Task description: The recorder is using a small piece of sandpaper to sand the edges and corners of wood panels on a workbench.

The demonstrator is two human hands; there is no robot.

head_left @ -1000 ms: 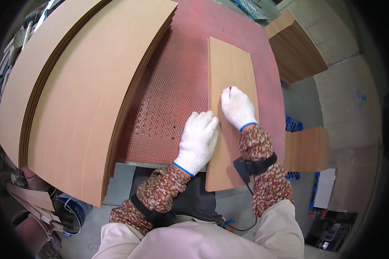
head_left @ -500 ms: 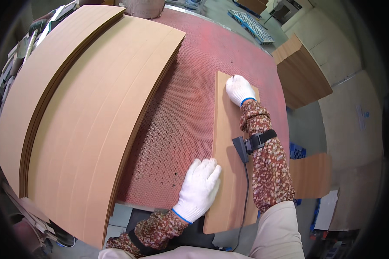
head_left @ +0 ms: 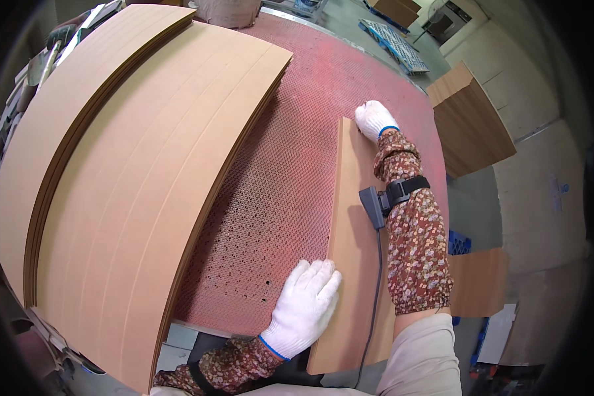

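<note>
A long, narrow wood-coloured board (head_left: 356, 264) lies near me on the red, perforated mat of the worktable. My left hand (head_left: 303, 303), in a white knitted glove, rests flat beside the board's left edge, its fingers stretched out and touching that edge. At the far end of the board is my right hand (head_left: 375, 119), gloved too and closed in a fist over the end. What it holds, if anything, is hidden. A black device on a strap (head_left: 389, 198) with a cable sits on my right forearm.
Stacked large wood-coloured panels (head_left: 145, 145) fill the left of the table, with more in a second stack (head_left: 79, 99) beyond. A wrapped round container (head_left: 228, 10) stands at the far edge. Past the right edge are brown panels (head_left: 472, 122) and a pallet (head_left: 395, 46).
My right hand has moved from the board's upper face out to its far end. My left hand stays by the left edge. The whole view has shifted slightly.
</note>
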